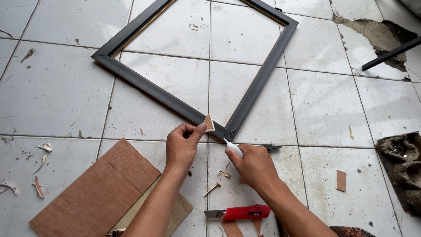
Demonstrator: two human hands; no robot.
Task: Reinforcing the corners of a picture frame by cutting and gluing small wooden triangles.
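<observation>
Dark picture frame (153, 90) lies diamond-wise on tiled floor (329, 105), near corner just ahead of my hands. Left hand (182, 147) pinches small triangular wood wedge (209, 123) against corner; right hand (252, 164) grips white glue tube (233, 148), nozzle at joint.

Left hand (183, 147) pinching (thumb and forefinger), right hand (253, 166) in closed grip, forearms converging

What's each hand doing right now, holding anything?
Left hand: closed, pinching a small triangular wood piece at the frame corner.
Right hand: closed on a small white glue tube, tip at the corner.
</observation>
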